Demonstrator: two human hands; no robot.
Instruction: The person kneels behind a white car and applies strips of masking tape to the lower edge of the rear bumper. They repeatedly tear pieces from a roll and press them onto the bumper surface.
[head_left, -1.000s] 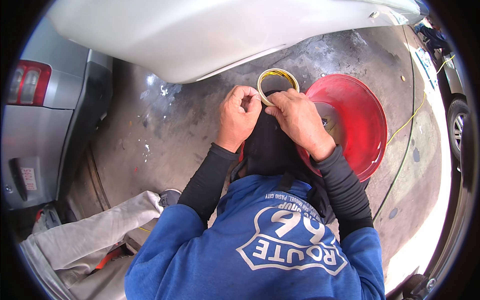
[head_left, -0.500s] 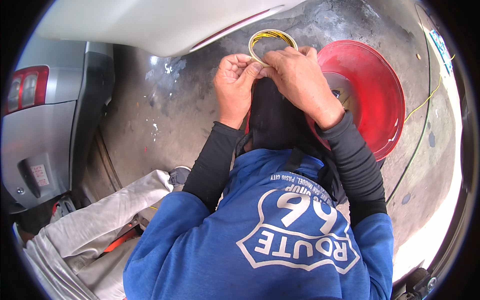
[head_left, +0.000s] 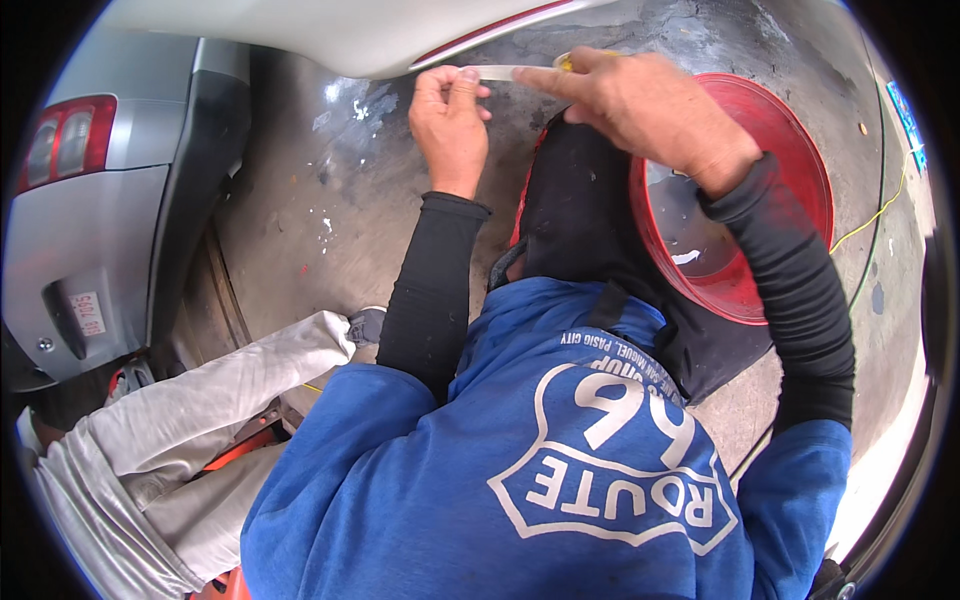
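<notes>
I see my left hand (head_left: 452, 125) pinching one end of a pale strip of tape (head_left: 505, 72) between thumb and fingertips. My right hand (head_left: 640, 105) grips the other end, closed around a yellow roll (head_left: 566, 61) mostly hidden under its fingers. Below the right wrist sits a red basin (head_left: 790, 150).

A red plastic basin (head_left: 790, 170) sat on the stained concrete floor (head_left: 300, 220). Left of the basin, well apart, stood the rear of a silver car (head_left: 90, 230) with its red tail lamp (head_left: 60, 140). A yellow cord (head_left: 880, 210) trailed beyond the basin's right rim. Above it curved a white panel (head_left: 330, 30), possibly car bodywork.
</notes>
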